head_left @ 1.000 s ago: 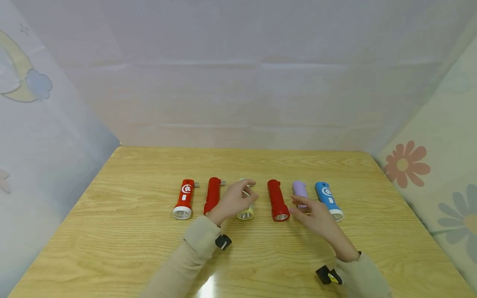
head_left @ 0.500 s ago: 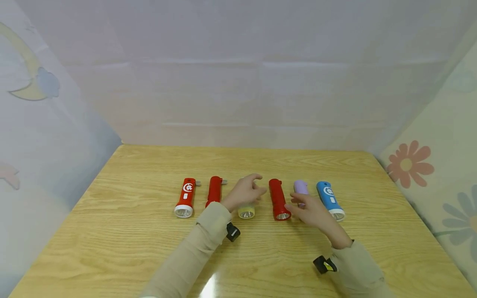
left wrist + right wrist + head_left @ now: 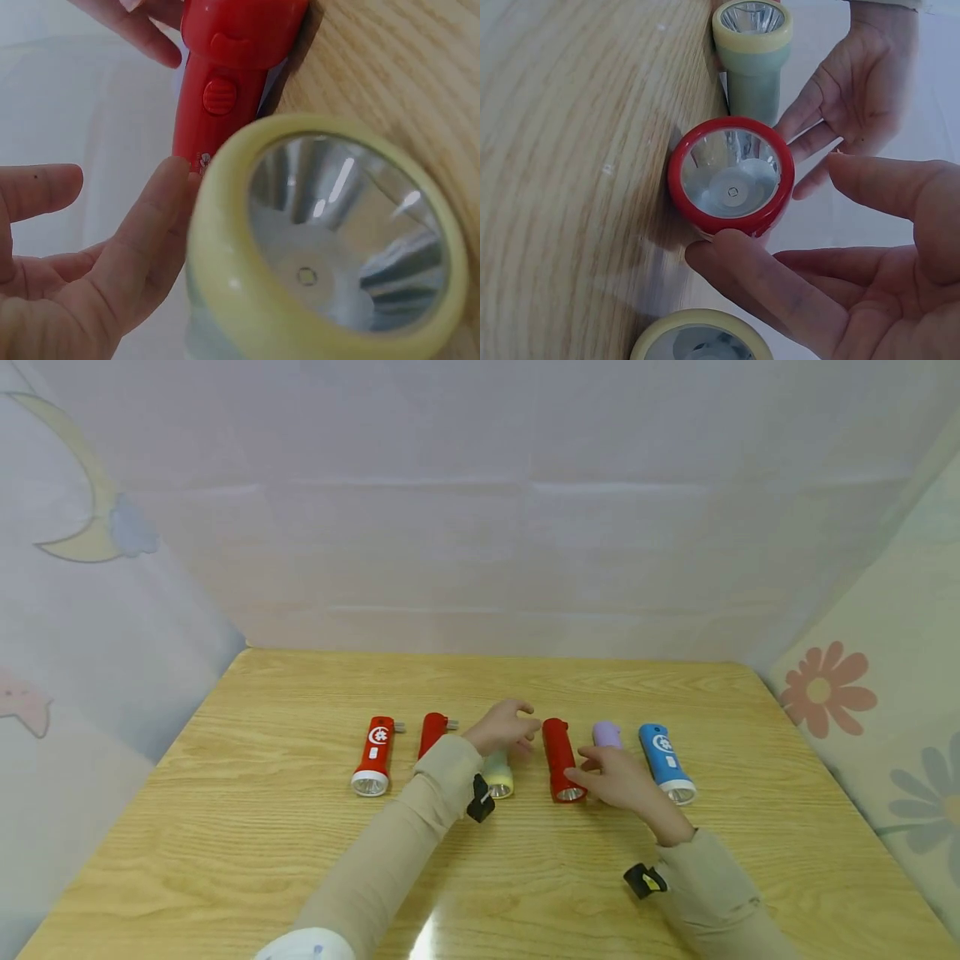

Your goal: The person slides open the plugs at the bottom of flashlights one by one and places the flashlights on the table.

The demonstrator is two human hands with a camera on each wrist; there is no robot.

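Observation:
In the head view, a plain red flashlight (image 3: 557, 747) lies lens-end toward me between my two hands. My left hand (image 3: 502, 727) hovers over a pale green flashlight (image 3: 498, 768) with a yellow rim, its fingertips close to the red flashlight's left side. My right hand (image 3: 618, 777) is at the lens end of the red one, thumb and fingers spread apart. The left wrist view puts left fingertips against or just beside the red body (image 3: 217, 120); contact is uncertain. In the right wrist view, right fingertips meet or nearly meet the red rim (image 3: 679, 180). Neither hand grips anything.
Left of the hands lie a red flashlight with a white head (image 3: 371, 768) and another red flashlight (image 3: 432, 731), partly behind my left sleeve. To the right are a purple flashlight (image 3: 607, 734), partly covered, and a blue one (image 3: 662, 756). Cloth walls (image 3: 480, 568) enclose the wooden table (image 3: 225, 843).
My left hand has moved right and slightly away from me, toward the red flashlight. My right hand has shifted left to its lens end. The flashlights have stayed in place.

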